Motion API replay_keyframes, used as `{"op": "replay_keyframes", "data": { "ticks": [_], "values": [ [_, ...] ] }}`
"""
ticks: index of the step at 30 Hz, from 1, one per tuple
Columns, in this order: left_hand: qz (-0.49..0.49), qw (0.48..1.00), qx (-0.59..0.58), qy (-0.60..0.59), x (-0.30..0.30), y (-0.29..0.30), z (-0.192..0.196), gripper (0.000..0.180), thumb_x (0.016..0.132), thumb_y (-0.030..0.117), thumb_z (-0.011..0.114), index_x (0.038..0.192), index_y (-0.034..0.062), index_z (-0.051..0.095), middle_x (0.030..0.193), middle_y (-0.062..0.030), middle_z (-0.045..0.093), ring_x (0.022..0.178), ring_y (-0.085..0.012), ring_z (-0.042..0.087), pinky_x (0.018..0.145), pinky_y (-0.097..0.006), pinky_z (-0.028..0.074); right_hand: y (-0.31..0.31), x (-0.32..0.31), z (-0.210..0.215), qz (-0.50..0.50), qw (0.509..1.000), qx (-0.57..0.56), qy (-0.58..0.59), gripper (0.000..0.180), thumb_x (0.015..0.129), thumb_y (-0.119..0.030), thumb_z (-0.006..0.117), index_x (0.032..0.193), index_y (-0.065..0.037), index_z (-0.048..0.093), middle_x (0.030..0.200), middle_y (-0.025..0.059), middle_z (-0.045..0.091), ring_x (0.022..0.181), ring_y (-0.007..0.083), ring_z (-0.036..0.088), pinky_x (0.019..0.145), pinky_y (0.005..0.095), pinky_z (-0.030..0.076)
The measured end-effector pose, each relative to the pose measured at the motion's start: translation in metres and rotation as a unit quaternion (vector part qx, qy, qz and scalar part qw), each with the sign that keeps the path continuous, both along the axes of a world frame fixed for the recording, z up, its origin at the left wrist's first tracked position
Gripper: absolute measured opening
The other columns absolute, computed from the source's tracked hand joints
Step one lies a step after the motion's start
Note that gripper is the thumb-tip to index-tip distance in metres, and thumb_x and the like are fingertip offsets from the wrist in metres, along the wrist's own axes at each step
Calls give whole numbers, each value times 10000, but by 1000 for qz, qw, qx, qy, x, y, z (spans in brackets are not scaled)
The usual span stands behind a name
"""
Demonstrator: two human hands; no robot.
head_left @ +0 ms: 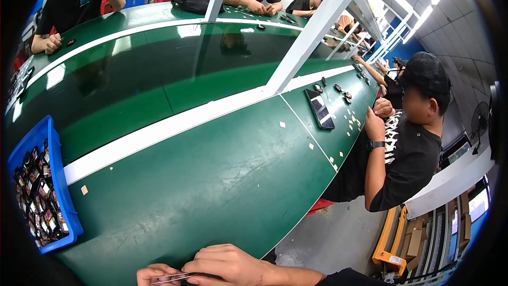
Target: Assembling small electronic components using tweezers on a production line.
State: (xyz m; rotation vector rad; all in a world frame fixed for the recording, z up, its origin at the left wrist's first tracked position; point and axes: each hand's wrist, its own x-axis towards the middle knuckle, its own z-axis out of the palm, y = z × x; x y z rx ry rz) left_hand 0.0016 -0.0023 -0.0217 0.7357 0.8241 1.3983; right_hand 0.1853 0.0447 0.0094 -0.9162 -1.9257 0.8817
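My right hand (228, 265) and my left hand (154, 274) meet at the bottom edge of the picture, over the near rim of the green workbench (211, 180). Both pinch a thin, flat, dark strip-like part (173, 277) between their fingertips. Only the fingers of my left hand show; the rest is cut off by the frame. A blue bin (66, 201) full of several small dark and reddish parts stands at my left on the bench.
A person in a black cap and dark shirt (407, 148) sits at my right, with a phone (319, 108) and small parts before them. Small tan paper scraps (84, 189) dot the bench. Other people work across the belt. A white post (312, 32) rises mid-bench.
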Motion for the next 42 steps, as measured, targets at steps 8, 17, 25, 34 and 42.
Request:
{"op": "replay_keyframes", "data": {
  "ticks": [8, 17, 25, 34, 42],
  "values": [
    [6, 1000, 4, 0, 3, 2, 4, 230, 976, 103, 626, 1142, 10, 497, 1120, -164, 576, 966, -234, 613, 870, -351, 525, 0, -1, -1, -3, 1000, -2, 3, 158, 875, -152, 712, 962, -30, 661, 760, 105, 609, 652, 298, 609, 575, 380, 490],
    [0, 1000, -9, -2, 1, 0, 3, 155, 995, 82, 586, 1108, 16, 503, 1102, -152, 571, 970, -227, 593, 876, -351, 514, -1, 0, 0, -8, 1000, -4, 4, 160, 871, -150, 716, 968, -34, 662, 765, 103, 608, 656, 298, 609, 575, 380, 488],
    [8, 1000, 5, 11, 2, -1, 2, 120, 1005, 67, 560, 1098, 29, 494, 1095, -157, 580, 984, -231, 592, 887, -356, 516, 1, -1, -1, -17, 1000, -3, -1, 162, 868, -148, 719, 972, -38, 662, 769, 101, 608, 658, 297, 609, 575, 381, 487],
    [6, 1000, 14, 25, 1, -1, 3, 167, 985, 114, 616, 1065, 27, 498, 1078, -162, 581, 965, -230, 592, 891, -352, 504, -2, 0, -2, -24, 1000, -3, -2, 166, 863, -145, 723, 978, -41, 663, 774, 99, 607, 662, 297, 610, 574, 381, 485],
    [8, 999, 36, 37, 2, -2, 1, 180, 986, 139, 621, 1071, 34, 503, 1082, -154, 571, 960, -218, 584, 887, -346, 495, -3, 1, -2, -27, 1000, -4, -2, 170, 860, -143, 727, 982, -45, 663, 778, 98, 606, 665, 296, 610, 574, 382, 483]
  ]
}}
